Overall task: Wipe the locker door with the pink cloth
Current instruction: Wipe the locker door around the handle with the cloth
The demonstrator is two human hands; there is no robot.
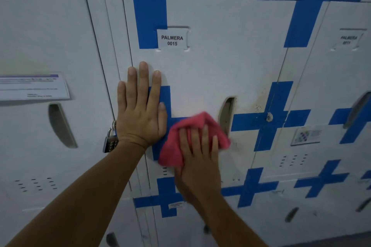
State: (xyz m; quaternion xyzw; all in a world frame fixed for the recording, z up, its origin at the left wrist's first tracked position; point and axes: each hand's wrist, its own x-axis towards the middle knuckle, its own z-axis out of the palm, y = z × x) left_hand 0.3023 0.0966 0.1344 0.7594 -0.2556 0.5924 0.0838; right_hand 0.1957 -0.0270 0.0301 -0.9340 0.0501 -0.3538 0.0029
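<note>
Head view: mid-wipe on the locker door (210, 66) labelled PALMERA 0015, with the pink cloth (192, 126) pressed flat under the right hand (197, 158), fingers (204, 136) straight and spread over it, just left of the recessed handle slot (227, 114). Left hand (140, 106) laid flat and empty against the door's left edge, fingers straight, bracing it beside the padlock (110, 140). Next, judging by the brown specks (258, 107) right of the slot: carry the cloth across that way with firm pressure
</note>
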